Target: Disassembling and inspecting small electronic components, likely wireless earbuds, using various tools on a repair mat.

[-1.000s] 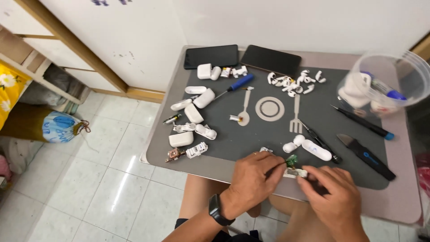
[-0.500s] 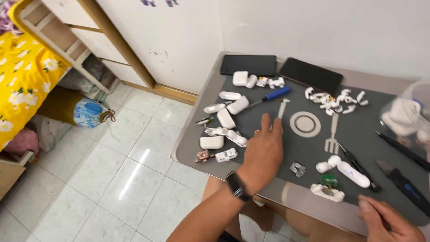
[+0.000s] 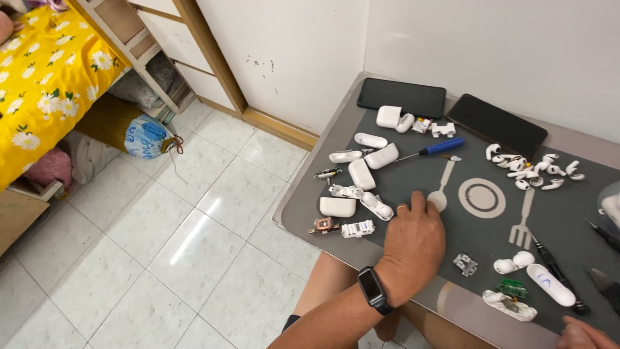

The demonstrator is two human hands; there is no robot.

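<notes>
Left hand [image 3: 413, 249] lies flat and empty on the worktop [image 3: 568, 220], fingers just beside the opened white earbud case parts [image 3: 376, 207]. Right hand [image 3: 584, 335] is barely in frame, can't tell its grip. Looks like picking the next piece; needs a short, careful reach.

The left hand [image 3: 413, 242] is laid flat, palm down and empty, on the grey mat [image 3: 471, 226] covering the bench [image 3: 294, 207], just beside white earbud case halves [image 3: 361, 174]. Only a sliver of the right hand [image 3: 584, 335] is seen at the lower edge, near an opened white case [image 3: 510, 305].
</notes>
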